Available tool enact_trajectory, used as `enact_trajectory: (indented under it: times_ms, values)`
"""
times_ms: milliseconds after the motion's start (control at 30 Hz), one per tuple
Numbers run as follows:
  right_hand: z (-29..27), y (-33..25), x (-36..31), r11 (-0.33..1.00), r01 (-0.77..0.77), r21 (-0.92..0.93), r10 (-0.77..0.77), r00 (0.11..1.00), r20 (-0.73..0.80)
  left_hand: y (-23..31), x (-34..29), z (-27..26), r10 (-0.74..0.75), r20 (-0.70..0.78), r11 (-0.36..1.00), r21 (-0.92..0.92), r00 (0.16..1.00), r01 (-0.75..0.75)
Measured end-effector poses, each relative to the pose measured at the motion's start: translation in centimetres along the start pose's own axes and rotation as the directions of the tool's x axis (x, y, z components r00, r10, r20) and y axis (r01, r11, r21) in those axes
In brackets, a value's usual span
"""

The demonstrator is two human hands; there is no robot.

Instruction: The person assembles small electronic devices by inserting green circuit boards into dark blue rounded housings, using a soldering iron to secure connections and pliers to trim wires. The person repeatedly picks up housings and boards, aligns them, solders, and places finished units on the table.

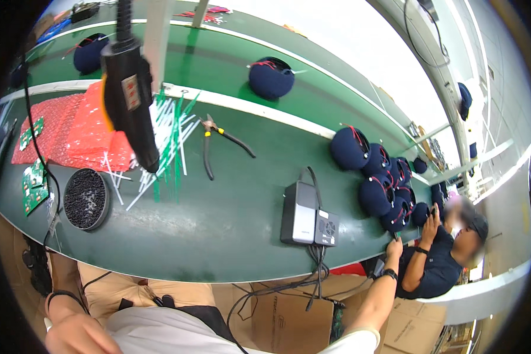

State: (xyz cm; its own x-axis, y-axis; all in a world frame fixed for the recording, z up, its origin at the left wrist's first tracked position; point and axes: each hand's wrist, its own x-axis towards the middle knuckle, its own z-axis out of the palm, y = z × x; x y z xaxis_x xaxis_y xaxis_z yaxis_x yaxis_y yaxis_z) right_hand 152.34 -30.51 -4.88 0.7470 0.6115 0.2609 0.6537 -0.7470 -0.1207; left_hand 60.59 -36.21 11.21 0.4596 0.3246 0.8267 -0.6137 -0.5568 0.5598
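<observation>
My right arm (379, 295) reaches out to the right, past the table's near edge. The fingers of my right hand (394, 248) are closed, with a small dark-green bit at their tips that I cannot make out. Just beyond that hand sits a cluster of navy round fabric-covered shells (376, 196), open on one side with red wires in the openings. My left hand (82, 335) is low at the left, beside my lap and away from the table. The picture's edge cuts it off and its fingers are not clear.
On the green table (218, 236) stand a grey-black box with cables (300, 212), pliers (212, 144), a dish of small black parts (86, 199), cable ties (174, 135), red bubble wrap (94, 127) and circuit boards (35, 187). A black tool (130, 100) hangs above. Another person (436, 259) works at right.
</observation>
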Motion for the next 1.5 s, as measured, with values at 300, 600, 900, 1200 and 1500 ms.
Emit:
enact_trajectory:
  times_ms: [300, 600, 900, 1200, 1500]
  values:
    - [-10.5, -18.2, -5.2, 0.856, 0.380, 0.351, -0.169, 0.847, -0.503, -4.9, -10.0, 1.7, -0.718, 0.419, 0.637, 0.073, 0.556, 0.768]
    - [-12.7, -56.0, -19.1, 0.261, 0.767, 0.586, -0.945, 0.326, -0.006, -5.2, -19.0, 0.4, -0.658, 0.438, 0.595, -0.197, 0.613, 0.779]
    - [-6.8, -65.7, -16.4, 0.445, 0.882, 0.155, -0.889, 0.456, -0.046, -1.6, -20.1, 2.6, -0.711, 0.187, 0.673, -0.099, 0.678, 0.733]
    - [-20.0, -52.2, -33.5, 0.099, 0.843, 0.528, -0.927, 0.272, -0.260, 1.2, -18.0, -0.3, -0.715, 0.204, 0.688, 0.033, 0.669, 0.725]
    - [-22.4, -44.7, -52.4, -0.117, 0.758, 0.642, -0.958, 0.084, -0.275, 1.2, -7.6, -0.4, -0.360, -0.160, 0.642, 0.672, 0.919, 0.369]
